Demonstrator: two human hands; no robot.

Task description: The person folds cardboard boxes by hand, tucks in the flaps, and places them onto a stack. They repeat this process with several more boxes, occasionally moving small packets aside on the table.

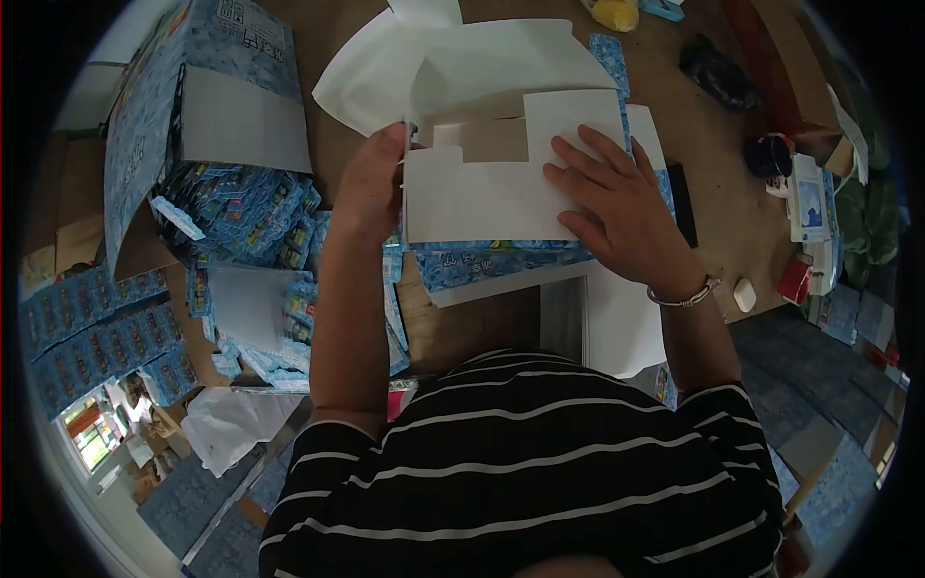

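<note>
A part-folded cardboard box (482, 202), white inside and blue-printed outside, lies in front of me with several flaps standing up at its far side. My left hand (371, 183) grips its left edge; the thumb shows on top and the other fingers are mostly hidden. Flat on the white flap at the right lies my right hand (621, 207), its fingers spread. Through a gap between the flaps the box's inside shows. Under its near edge are more blue-printed card sheets (511, 270).
At the left a large blue carton (207, 48) lies open, with many small blue packets (246, 207) spilling out. On the right stand a dark round jar (768, 155), a black plastic bag (718, 75) and a brown carton (785, 67). A small white object (744, 295) lies near the table edge.
</note>
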